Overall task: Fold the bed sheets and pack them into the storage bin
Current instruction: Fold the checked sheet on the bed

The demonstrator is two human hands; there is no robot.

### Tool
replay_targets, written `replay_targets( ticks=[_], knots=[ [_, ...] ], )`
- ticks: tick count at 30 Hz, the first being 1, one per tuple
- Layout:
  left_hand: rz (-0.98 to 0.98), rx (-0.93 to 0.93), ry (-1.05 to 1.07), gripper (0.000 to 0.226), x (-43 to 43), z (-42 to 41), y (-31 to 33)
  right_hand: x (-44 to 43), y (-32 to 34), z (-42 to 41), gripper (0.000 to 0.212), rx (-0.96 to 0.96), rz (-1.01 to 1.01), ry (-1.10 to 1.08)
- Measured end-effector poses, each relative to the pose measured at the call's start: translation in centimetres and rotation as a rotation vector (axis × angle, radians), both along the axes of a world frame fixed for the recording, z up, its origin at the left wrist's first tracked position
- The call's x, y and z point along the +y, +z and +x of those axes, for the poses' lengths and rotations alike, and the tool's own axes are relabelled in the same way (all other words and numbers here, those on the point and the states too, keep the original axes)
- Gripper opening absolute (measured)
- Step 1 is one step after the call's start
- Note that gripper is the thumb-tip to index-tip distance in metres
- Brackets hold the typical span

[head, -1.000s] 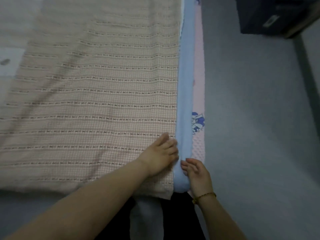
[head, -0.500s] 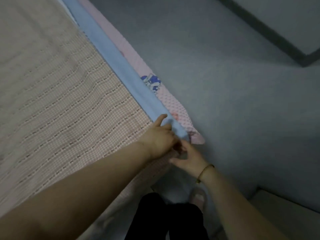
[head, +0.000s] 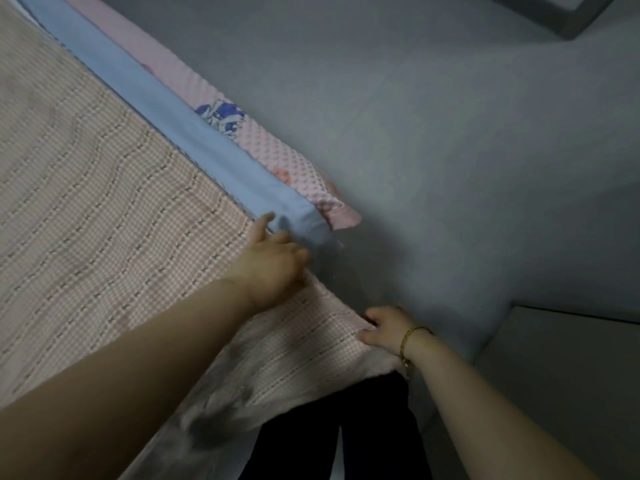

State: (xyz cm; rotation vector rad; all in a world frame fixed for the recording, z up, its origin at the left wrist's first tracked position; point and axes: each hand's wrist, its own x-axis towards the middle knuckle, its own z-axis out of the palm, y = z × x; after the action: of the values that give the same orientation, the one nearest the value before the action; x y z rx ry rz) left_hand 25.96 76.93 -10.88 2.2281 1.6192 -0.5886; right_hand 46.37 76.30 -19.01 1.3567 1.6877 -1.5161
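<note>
A beige checked sheet (head: 104,220) with dotted stripes covers the bed on the left. Along its right edge runs a light blue sheet (head: 194,133), and under that a pink dotted sheet (head: 277,157) with a blue cartoon print. My left hand (head: 273,265) lies on the beige sheet at the blue sheet's near corner, its fingers closed over the blue fabric's edge. My right hand (head: 388,329), with a gold bracelet on the wrist, grips the beige sheet's near corner where it hangs over the bed's edge. No storage bin is in view.
Grey floor (head: 450,150) fills the right side. A dark baseboard (head: 554,15) runs across the top right. A pale flat slab (head: 571,375) lies at the lower right. My dark trousers (head: 346,427) show below the sheet's edge.
The view has swung so the bed edge runs diagonally. My right hand has left the blue sheet and moved down to the beige sheet's corner. My left hand stays at the blue corner.
</note>
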Motion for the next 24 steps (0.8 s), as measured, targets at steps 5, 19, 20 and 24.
replay_targets(
  ticks=[5, 19, 20, 24],
  knots=[
    [-0.144, 0.095, -0.037, 0.034, 0.4, 3.6, -0.9, -1.0, 1.0, 1.7, 0.019, 0.076, -0.209, -0.204],
    [0.302, -0.444, 0.518, 0.046, -9.7, 7.2, 3.6, -1.5, 8.5, 2.9, 0.005, 0.318, -0.251, -0.461],
    [0.32, -0.491, 0.572, 0.049, -10.7, 7.5, 4.7, -1.2, 10.0, 2.1, 0.007, 0.334, -0.235, -0.469],
    [0.344, -0.565, 0.752, 0.081, -12.1, 8.8, 8.6, 0.2, 14.9, -2.1, 0.012, 0.372, -0.26, -0.502]
  ],
)
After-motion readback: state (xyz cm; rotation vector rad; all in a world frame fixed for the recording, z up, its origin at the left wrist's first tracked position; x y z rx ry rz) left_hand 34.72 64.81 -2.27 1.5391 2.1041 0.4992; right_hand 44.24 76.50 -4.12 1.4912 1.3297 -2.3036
